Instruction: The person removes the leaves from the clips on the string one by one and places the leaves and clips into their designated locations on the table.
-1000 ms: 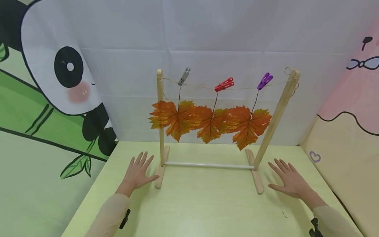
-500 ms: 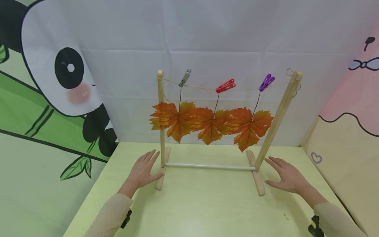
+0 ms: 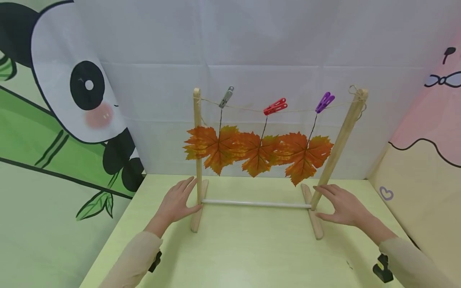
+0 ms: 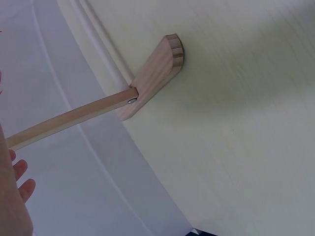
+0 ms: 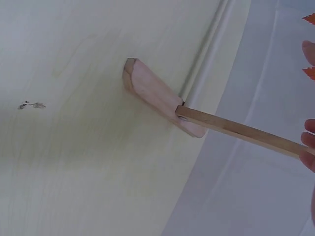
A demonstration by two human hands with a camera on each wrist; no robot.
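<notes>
A small wooden stand has a left post [image 3: 198, 172], a right post [image 3: 337, 156] leaning outward, and a white rod [image 3: 255, 204] joining their lower ends. On the string [image 3: 248, 109] between the posts sit a grey clothespin [image 3: 227, 97], a red clothespin [image 3: 275, 107] and a purple clothespin [image 3: 325, 102]. Beneath them hang three orange maple leaves [image 3: 304, 156] by dark stems. My left hand [image 3: 176, 202] is at the left post, fingers extended and thumb apart. At the right post, my right hand [image 3: 343, 206] holds a similar pose. Contact with either post cannot be made out.
The stand's wooden feet [image 3: 317, 226] rest on a pale tabletop [image 3: 248, 248]. Behind is a white cloth backdrop [image 3: 263, 40]. A panda-printed panel [image 3: 54, 100] borders the left side, a pink and cream panel [image 3: 425, 180] the right. A tiny scrap [image 5: 32, 105] lies on the table.
Both hands have moved inward, from beside the stand to its posts. Their spread fingers have drawn closer together. The stand, leaves and clothespins stay as they were.
</notes>
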